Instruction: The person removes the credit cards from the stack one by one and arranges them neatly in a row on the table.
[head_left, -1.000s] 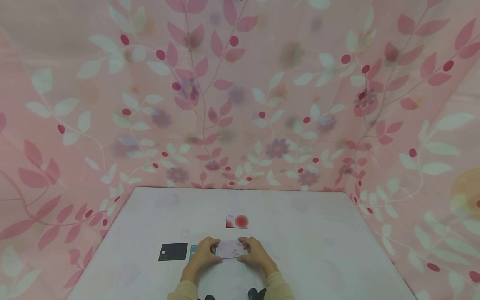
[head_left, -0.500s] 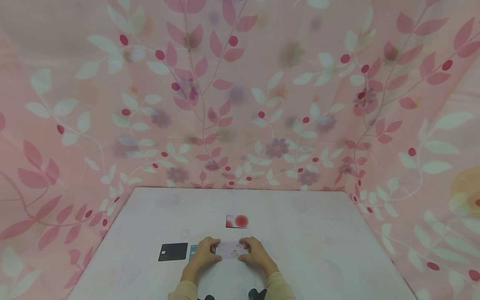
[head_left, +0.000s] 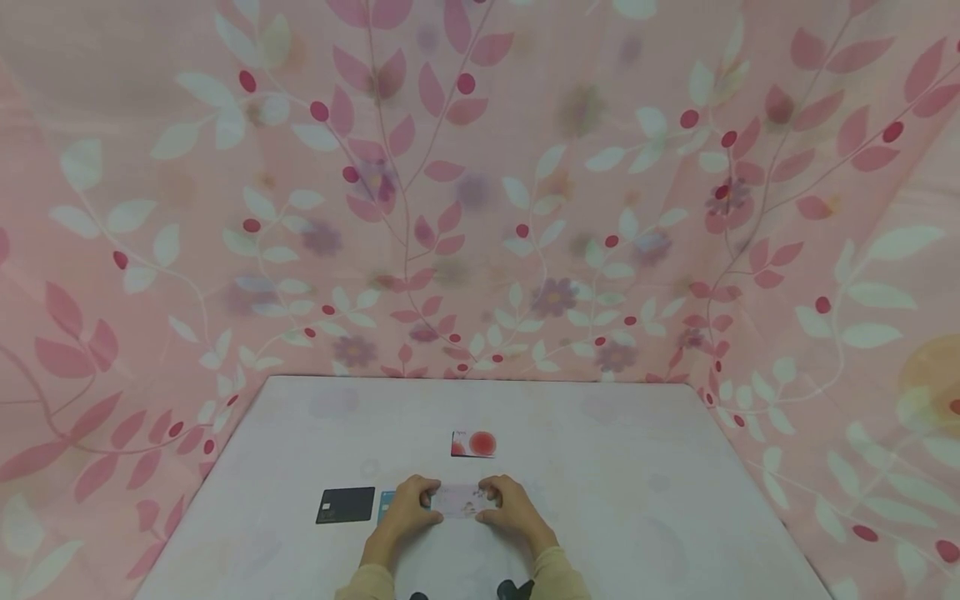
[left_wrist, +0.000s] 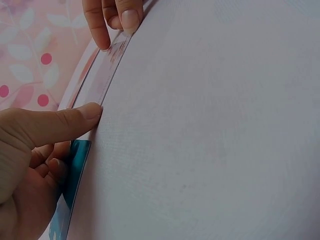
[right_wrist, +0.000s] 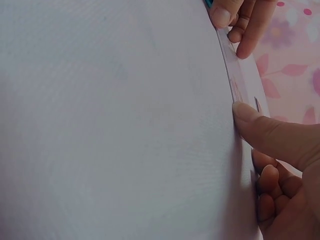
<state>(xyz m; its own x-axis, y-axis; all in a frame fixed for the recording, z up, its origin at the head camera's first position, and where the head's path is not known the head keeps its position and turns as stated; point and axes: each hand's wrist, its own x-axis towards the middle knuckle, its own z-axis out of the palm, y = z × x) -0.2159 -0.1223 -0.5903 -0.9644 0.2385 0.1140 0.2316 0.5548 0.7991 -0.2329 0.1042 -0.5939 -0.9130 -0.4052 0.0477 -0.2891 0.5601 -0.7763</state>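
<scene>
Between both hands, near the front of the white table, is a pale pink card [head_left: 456,502] with a small floral print. My left hand [head_left: 408,507] pinches its left end, with the thumb at the near edge and fingers at the far edge. The right end is pinched the same way by my right hand [head_left: 514,507]. In the left wrist view, the card [left_wrist: 104,75] lies close over the table. A blue-teal card [head_left: 386,502] is partly hidden behind my left hand; its teal corner [left_wrist: 77,157] shows beneath that hand in the left wrist view.
A black card [head_left: 346,505] with a chip lies left of the teal one. Beyond the hands lies a white card with red circles [head_left: 474,443]. The white table [head_left: 615,483] ends at a pink floral cloth [head_left: 480,250] at the back and sides.
The pale card looks slightly flatter against the table than a second ago, and my right fingertips have shifted a touch to the right. The other cards stay put.
</scene>
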